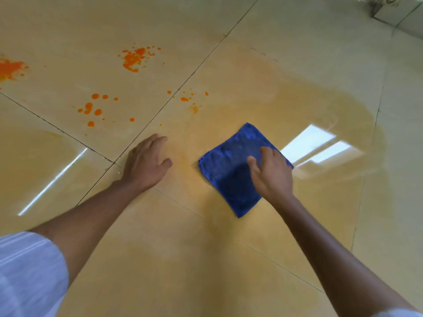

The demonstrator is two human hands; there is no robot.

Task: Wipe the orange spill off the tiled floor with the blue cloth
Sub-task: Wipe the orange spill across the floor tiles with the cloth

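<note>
With my right hand (pixel 272 177) spread flat on the folded blue cloth (pixel 231 170) and my left hand (pixel 146 163) open on the tiled floor (pixel 160 259) beside it, I'd sweep toward the orange spill (pixel 134 57) beyond the cloth (firm, overlapping strokes).

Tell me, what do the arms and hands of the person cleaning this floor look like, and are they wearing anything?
Both hands, the left hand and the right hand, are bare: no gloves, rings or watch show. The forearms are uncovered too. A loose white short sleeve with faint stripes covers the left upper arm, and a sliver of white sleeve shows at the right arm's bottom edge.
</note>
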